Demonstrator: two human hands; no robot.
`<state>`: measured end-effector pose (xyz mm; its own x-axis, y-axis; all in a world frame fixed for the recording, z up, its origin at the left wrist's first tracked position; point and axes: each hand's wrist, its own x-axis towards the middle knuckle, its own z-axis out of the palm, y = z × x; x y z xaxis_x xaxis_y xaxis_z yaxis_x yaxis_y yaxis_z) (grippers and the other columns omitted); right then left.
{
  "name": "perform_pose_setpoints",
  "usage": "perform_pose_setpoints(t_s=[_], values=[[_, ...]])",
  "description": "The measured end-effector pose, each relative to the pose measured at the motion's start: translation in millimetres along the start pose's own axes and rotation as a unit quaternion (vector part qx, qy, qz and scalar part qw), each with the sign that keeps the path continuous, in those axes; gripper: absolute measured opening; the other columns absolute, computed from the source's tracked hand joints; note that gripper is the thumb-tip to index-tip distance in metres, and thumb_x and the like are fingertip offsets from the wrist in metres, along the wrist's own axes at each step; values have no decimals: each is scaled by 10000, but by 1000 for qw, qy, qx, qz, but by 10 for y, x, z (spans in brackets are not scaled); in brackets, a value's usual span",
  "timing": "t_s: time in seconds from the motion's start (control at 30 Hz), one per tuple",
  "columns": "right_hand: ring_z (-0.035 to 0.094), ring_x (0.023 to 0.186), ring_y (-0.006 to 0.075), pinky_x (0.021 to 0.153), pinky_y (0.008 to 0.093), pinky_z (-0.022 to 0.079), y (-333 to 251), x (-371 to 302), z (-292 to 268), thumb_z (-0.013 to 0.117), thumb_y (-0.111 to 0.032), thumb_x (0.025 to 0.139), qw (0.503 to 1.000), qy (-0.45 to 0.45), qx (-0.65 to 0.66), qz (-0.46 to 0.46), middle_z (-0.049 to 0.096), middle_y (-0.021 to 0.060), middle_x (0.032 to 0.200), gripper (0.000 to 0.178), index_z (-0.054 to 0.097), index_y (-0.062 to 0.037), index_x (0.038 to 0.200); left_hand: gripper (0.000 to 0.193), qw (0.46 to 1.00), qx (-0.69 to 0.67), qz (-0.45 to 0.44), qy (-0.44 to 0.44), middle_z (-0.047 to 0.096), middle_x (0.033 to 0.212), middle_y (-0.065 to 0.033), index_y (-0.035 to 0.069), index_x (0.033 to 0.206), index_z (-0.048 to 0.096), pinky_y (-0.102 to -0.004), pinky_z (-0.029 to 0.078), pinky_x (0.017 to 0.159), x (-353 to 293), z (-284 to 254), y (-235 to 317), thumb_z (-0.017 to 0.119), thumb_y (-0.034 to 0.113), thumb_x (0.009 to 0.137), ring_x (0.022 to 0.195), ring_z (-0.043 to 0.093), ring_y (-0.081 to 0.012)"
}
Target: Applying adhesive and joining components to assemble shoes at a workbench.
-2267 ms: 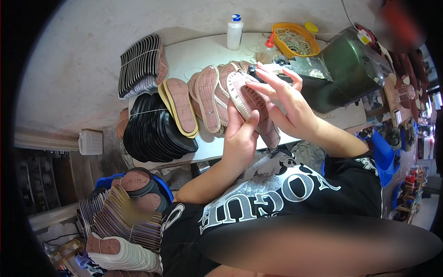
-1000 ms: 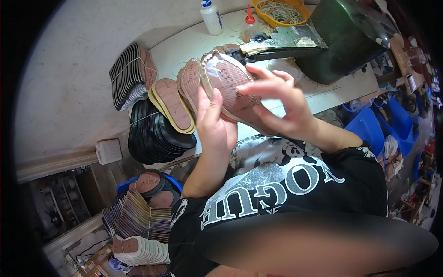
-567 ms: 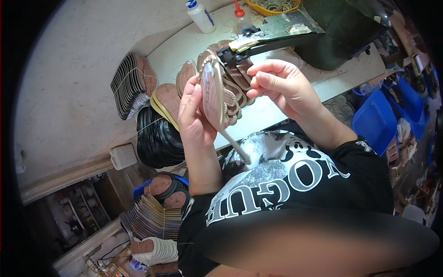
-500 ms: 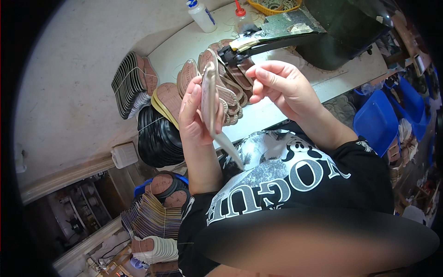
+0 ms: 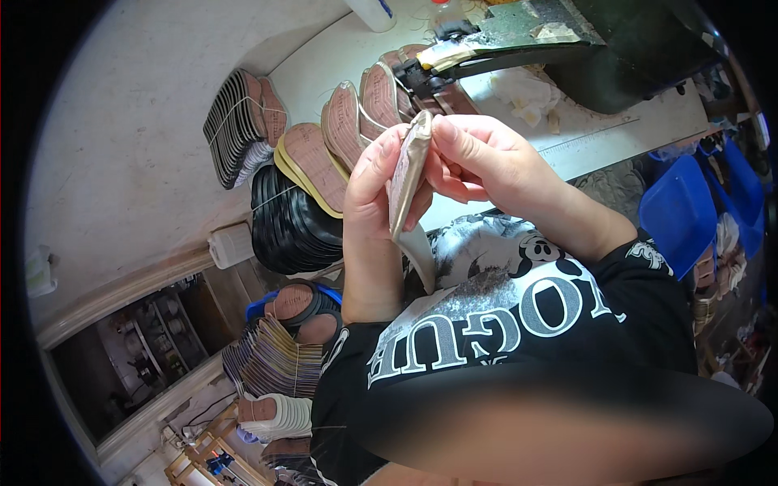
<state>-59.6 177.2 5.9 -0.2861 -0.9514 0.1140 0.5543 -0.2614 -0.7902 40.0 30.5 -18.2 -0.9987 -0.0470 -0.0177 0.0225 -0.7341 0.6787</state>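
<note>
My left hand (image 5: 371, 188) is closed around a shoe insole (image 5: 410, 166) held on edge, its beige rim turned up. From its lower end a pale strip (image 5: 420, 257) hangs down in front of my shirt. My right hand (image 5: 501, 162) is closed too, thumb and fingers pinching the rim at the insole's upper end. Past my hands, several beige-edged insoles (image 5: 344, 121) lie overlapping on the white table (image 5: 600, 142), and a yellow-edged insole (image 5: 312, 166) lies beside them.
A dark machine (image 5: 519, 40) with a black arm reaches over the table just beyond my hands. Striped-edge insoles (image 5: 235, 121) are tied in a bundle, with a tied black stack (image 5: 292, 223) nearer me. Blue plastic chairs (image 5: 679, 215) stand at the right. More insole stacks (image 5: 275, 356) sit at the lower left.
My right hand has come left and now grips the insole's upper end, where it was apart before. The insole has shifted right in my left hand, and the whole view has moved slightly.
</note>
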Motion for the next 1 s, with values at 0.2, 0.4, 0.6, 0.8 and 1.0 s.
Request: perform_pose_setpoints(t_s=[0.2, 0.4, 0.6, 0.8, 1.0], values=[[570, 622, 52, 486, 178, 383, 34, -10, -62, 495, -384, 978, 998, 55, 19, -15, 543, -16, 662, 375, 563, -41, 843, 275, 994, 83, 64, 41, 645, 895, -86, -3, 1021, 532, -198, 500, 646, 1, 50, 44, 582, 255, 939, 730, 622, -93], [516, 592, 46, 519, 181, 410, -60, -11, -28, 598, -352, 928, 997, 71, 12, -5, 590, -8, 757, 298, 581, -55, 921, 365, 987, 139, 60, 50, 576, 694, -115, -21, 986, 482, -196, 364, 322, 13, 157, 54, 446, 342, 986, 394, 482, -111], [519, 597, 66, 524, 188, 393, 75, 20, -149, 617, -351, 916, 988, 0, 151, 40, 593, 17, 754, 293, 579, -62, 892, 311, 989, 125, 47, 62, 607, 710, -121, 7, 1025, 499, -198, 379, 315, 33, 152, 54, 458, 313, 984, 382, 496, -117], [475, 516, 46, 464, 178, 342, -113, 15, -217, 670, -269, 878, 995, 82, -9, 59, 605, 26, 683, 253, 685, -26, 945, 182, 963, 205, 103, 140, 618, 867, 1, 36, 947, 561, -163, 424, 682, -58, 115, 85, 611, 210, 928, 762, 546, -30], [429, 481, 33, 415, 180, 285, -212, -1, -224, 637, -153, 896, 992, 102, -62, 42, 570, 27, 622, 170, 685, 5, 939, 174, 915, 326, 156, 180, 566, 804, 38, 43, 926, 546, -154, 379, 644, -76, 197, 102, 620, 200, 925, 711, 481, -9]])
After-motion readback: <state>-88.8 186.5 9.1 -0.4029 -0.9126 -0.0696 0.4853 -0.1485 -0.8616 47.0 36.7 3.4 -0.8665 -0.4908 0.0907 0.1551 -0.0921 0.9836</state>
